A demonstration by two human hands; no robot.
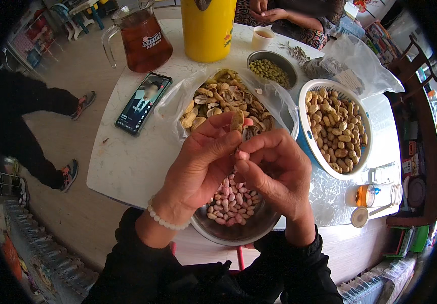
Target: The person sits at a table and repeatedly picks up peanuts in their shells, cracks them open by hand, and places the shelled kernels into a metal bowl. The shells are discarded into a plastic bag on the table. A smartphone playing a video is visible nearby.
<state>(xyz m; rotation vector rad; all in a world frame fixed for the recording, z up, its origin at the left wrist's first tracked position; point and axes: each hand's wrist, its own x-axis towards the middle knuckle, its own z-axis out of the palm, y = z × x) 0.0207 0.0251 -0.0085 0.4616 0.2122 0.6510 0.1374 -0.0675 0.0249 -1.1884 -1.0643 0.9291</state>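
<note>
My left hand (203, 159), with a white bead bracelet (165, 220) at the wrist, pinches a peanut shell (237, 121) between thumb and fingers. Close beside it, my right hand (279, 171) grips a pink peanut kernel (242, 155) between thumb and forefinger. Below both hands is a metal bowl (237, 233) with many shelled pink peanut kernels (229, 201), partly hidden by the hands. Just beyond the fingers, a clear plastic bag (171, 112) holds empty peanut shells (237, 93). To the right, a white-rimmed blue basket (304, 157) is full of unshelled peanuts (336, 129).
On the white table (115, 167) are a smartphone (142, 104), a glass pitcher of reddish-brown drink (142, 43), a yellow container (207, 32), a paper cup (263, 38), a metal bowl of green beans (269, 72) and a jar (378, 195). Another person's hands (269, 13) appear across the table.
</note>
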